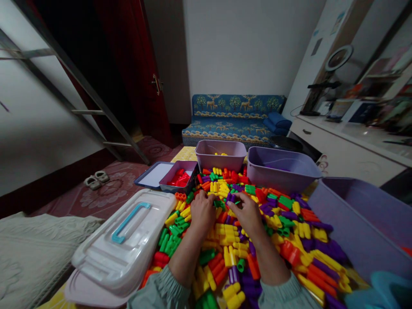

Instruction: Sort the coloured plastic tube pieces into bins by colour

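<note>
A loose heap of plastic building blocks (227, 231) in yellow, red, orange, green and purple covers the table before me. Over the far part of the heap, my left hand (202, 209) reaches down with its fingers bent and its thumb apart; its fingertips are partly hidden, and nothing shows in its grip. Just to the right, my right hand (247, 211) pinches a purple block (230, 198) between thumb and fingers. Yellow and green blocks lie under and between both hands.
Behind the heap stand a lilac bin (220, 161) with yellow blocks and another lilac bin (280, 174) with purple ones. A third bin (363, 219) is at right. A small box (167, 182) holds red blocks. Left lies a clear lid (128, 236) with a blue handle.
</note>
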The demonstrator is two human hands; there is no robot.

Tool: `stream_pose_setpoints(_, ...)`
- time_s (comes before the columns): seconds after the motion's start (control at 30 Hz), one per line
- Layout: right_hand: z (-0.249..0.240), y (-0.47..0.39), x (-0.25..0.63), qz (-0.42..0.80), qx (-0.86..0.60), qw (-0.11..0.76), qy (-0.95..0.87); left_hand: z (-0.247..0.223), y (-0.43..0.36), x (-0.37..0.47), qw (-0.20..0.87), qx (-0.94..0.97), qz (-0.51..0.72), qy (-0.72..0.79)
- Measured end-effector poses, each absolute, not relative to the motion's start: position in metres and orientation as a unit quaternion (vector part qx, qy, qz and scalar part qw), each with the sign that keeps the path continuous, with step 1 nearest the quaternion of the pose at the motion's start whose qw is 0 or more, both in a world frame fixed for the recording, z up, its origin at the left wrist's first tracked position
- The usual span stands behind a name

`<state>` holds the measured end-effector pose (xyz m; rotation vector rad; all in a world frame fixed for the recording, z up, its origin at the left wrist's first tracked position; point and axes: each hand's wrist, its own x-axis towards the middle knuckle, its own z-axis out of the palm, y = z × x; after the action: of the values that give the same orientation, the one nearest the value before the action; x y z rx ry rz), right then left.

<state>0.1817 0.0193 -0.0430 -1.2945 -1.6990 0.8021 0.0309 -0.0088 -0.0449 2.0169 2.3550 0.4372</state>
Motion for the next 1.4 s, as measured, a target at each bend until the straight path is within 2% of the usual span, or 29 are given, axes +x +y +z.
stream_pose_setpoints(1.1,-0.048,0.019,0.178,0.312,-0.519,0.405,-0.685,-0.058,-0.005,0.028,-0.006,0.641,0.148,0.753)
stream_pose_setpoints(1.2,-0.046,0.018,0.178,0.315,-0.526,0.401,-0.681,-0.056,-0.006,0.027,0.012,0.636,0.212,0.742)
stream_pose_setpoints(1.27,-0.046,0.017,0.177,0.322,-0.525,0.403,-0.677,-0.054,-0.006,0.024,0.055,0.623,0.305,0.718)
stream_pose_setpoints(1.4,-0.046,0.018,0.176,0.355,-0.505,0.424,-0.663,-0.053,0.000,0.019,0.234,0.554,0.497,0.625)
